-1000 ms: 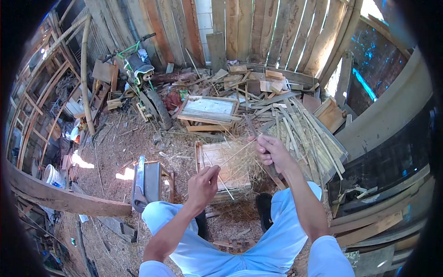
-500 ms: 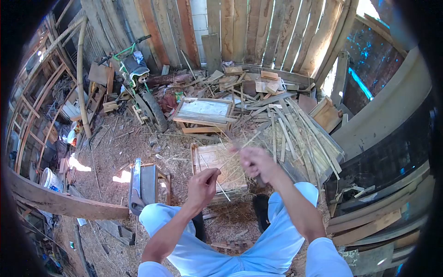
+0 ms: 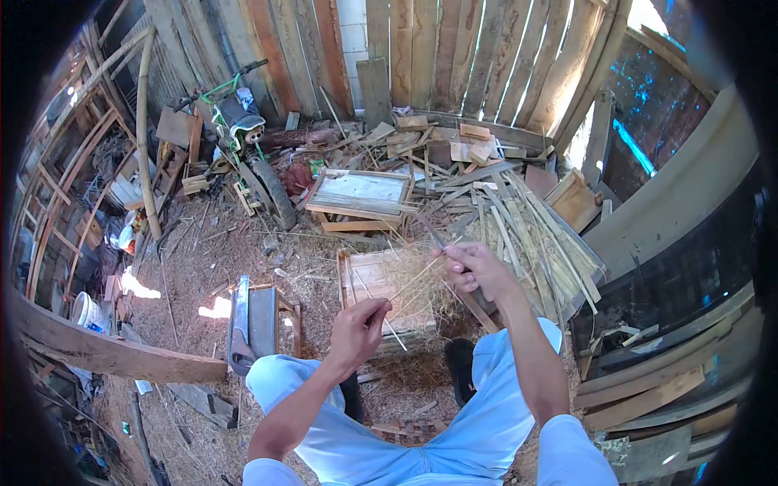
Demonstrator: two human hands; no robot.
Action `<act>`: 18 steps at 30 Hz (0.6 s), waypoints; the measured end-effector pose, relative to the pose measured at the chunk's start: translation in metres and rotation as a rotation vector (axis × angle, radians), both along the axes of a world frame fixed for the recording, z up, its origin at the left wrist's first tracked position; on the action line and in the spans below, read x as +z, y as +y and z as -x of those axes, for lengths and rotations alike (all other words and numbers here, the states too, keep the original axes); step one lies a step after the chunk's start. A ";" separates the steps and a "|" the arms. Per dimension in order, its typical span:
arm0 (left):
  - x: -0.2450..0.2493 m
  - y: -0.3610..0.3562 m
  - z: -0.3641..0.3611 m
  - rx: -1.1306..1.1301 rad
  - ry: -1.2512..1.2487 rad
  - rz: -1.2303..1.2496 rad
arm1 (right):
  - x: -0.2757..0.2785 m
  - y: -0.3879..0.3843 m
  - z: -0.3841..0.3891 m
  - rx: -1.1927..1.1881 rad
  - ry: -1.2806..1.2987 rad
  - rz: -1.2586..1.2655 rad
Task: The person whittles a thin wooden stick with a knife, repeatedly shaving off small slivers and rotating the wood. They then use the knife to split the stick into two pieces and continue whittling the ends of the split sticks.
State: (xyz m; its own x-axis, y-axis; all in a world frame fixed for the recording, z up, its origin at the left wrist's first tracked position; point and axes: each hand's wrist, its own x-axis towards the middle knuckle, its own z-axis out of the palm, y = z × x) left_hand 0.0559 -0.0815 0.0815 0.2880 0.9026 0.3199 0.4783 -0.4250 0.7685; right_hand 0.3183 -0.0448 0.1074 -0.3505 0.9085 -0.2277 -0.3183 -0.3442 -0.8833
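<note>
Over a low wooden box [image 3: 354,283] on the ground between my feet, my left hand [image 3: 356,332] is closed in a pinch on the near end of a thin wooden strip [image 3: 420,276]. That strip slants up and right to my right hand [image 3: 480,271], whose fingers wrap round a knife [image 3: 434,233]. The blade points up and left, crossing close to the strip's far end. Fine curly shavings [image 3: 442,296] are heaped at the box's right side. Another thin stick [image 3: 379,312] lies across the box below my left hand.
A handsaw [image 3: 241,324] rests along a small stool [image 3: 262,320] at my left. Ahead are a framed wooden tray [image 3: 359,193], a small motorbike [image 3: 251,166] and scrap wood [image 3: 438,146]. Long slats [image 3: 543,243] pile up at the right. A beam [image 3: 121,356] crosses at the left.
My right hand has moved slightly right and down, and the knife now shows more sharply. My left hand keeps its pinch, shifting only slightly.
</note>
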 end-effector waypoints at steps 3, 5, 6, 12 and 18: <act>-0.001 -0.001 0.002 -0.009 0.007 -0.044 | 0.008 0.001 -0.012 0.006 -0.003 -0.014; 0.001 -0.001 0.000 0.003 0.001 -0.041 | 0.010 0.003 -0.012 -0.019 -0.022 0.007; 0.001 -0.001 0.000 0.005 0.003 -0.022 | 0.009 0.003 -0.013 -0.054 -0.033 0.043; 0.000 0.012 0.029 0.107 -0.011 -0.071 | 0.001 0.023 -0.096 -0.523 0.019 -0.202; -0.008 0.032 0.003 0.033 -0.091 0.078 | -0.001 -0.009 0.026 -0.050 -0.081 -0.062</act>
